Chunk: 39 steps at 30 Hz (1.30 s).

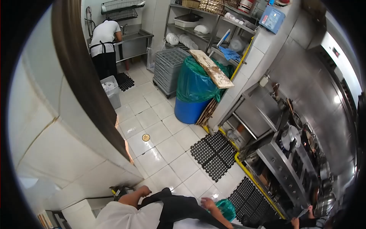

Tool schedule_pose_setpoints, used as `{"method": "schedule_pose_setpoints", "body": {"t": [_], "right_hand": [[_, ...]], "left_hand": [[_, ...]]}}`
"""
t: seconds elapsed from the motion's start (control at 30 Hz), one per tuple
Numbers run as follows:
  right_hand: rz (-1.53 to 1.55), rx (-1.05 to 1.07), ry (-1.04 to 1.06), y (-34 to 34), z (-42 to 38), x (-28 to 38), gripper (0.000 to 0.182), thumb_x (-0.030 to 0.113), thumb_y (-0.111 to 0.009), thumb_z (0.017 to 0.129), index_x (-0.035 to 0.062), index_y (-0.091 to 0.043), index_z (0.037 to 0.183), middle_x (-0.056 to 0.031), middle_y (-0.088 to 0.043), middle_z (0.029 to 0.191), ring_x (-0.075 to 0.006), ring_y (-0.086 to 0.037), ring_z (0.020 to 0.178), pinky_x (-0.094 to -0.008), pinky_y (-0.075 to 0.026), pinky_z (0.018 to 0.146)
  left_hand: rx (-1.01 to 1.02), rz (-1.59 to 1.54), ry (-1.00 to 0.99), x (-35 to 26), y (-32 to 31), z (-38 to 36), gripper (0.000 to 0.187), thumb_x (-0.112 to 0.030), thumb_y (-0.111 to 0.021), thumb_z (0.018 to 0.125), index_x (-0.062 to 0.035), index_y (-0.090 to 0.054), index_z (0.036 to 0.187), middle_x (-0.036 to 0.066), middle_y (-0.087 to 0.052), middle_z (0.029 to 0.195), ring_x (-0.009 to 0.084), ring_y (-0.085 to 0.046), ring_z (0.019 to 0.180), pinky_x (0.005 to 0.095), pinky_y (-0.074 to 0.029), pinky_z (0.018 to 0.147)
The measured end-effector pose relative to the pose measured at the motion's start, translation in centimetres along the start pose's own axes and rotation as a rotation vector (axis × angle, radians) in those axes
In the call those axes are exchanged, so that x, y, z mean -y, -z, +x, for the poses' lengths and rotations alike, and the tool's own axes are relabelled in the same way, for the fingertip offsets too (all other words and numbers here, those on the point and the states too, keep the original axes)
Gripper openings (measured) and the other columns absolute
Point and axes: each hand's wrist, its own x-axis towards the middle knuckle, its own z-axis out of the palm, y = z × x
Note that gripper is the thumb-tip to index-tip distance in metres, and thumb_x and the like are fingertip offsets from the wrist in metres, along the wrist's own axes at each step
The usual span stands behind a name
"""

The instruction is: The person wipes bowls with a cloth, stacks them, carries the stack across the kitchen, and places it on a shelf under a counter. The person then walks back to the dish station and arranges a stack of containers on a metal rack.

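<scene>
At the bottom edge, my left hand [143, 191] hangs in front of me with its fingers curled in, and nothing shows in it. Close beside it is the black apron [171, 204] over my white shirt. My right hand [207, 203] is held a little forward, fingers loosely apart and slightly blurred, with no object visible in it. Just beyond my right forearm a shiny green plastic bag [227, 209] shows, partly hidden by the arm.
A blue barrel [190, 110] with green liner carries a dirty board [211, 68]. Grey dish racks [171, 68] stand beside it. A person [105, 42] bends at the sink. Black mats [214, 156] line the stove [286, 164], where another person's hands [301, 217] work. A floor drain [145, 137] lies ahead.
</scene>
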Motion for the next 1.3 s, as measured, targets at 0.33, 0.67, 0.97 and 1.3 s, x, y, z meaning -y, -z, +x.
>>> {"method": "schedule_pose_setpoints", "body": {"t": [0.33, 0.67, 0.97, 1.3], "right_hand": [[-0.167, 0.064, -0.207, 4.4, 8.3, -0.2, 0.027, 0.02, -0.059, 0.076, 0.0075, -0.065, 0.099, -0.012, -0.064, 0.094, -0.0263, -0.063, 0.083, -0.0412, -0.051, 0.071], [-0.957, 0.557, 0.065, 16.0, 42.3, 3.5, 0.024, 0.025, -0.058, 0.074, 0.0047, -0.065, 0.085, -0.0148, -0.065, 0.088, -0.0339, -0.063, 0.076, -0.0452, -0.05, 0.07], [-0.474, -0.17, 0.583, 17.2, 55.6, 43.5, 0.03, 0.015, -0.059, 0.082, 0.004, -0.062, 0.109, -0.0141, -0.064, 0.085, -0.0169, -0.06, 0.063, -0.0302, -0.049, 0.053], [-0.257, 0.227, 0.032, 9.2, 49.6, 53.2, 0.033, 0.015, -0.062, 0.082, 0.0107, -0.06, 0.115, -0.0046, -0.062, 0.078, -0.0162, -0.06, 0.063, -0.0289, -0.047, 0.051]], "left_hand": [[-0.433, -0.107, -0.213, -9.7, 20.8, 10.5, 0.042, -0.038, -0.055, 0.078, 0.0018, -0.068, 0.081, 0.025, -0.064, 0.089, 0.0396, -0.06, 0.089, 0.0443, -0.047, 0.082], [-0.284, -0.202, 0.069, -3.6, 25.6, 9.6, 0.023, -0.025, -0.057, 0.081, -0.0046, -0.064, 0.09, 0.01, -0.063, 0.071, 0.0236, -0.061, 0.063, 0.0383, -0.05, 0.057], [-0.159, -0.817, 0.467, 2.9, 20.0, 9.7, 0.027, -0.024, -0.059, 0.088, -0.0058, -0.064, 0.108, 0.009, -0.064, 0.078, 0.0162, -0.059, 0.054, 0.0309, -0.049, 0.047], [-0.194, -0.219, 0.001, 8.7, 34.0, 24.8, 0.043, -0.015, -0.066, 0.069, -0.0109, -0.062, 0.112, 0.012, -0.068, 0.094, 0.0268, -0.062, 0.081, 0.0398, -0.05, 0.07]]}}
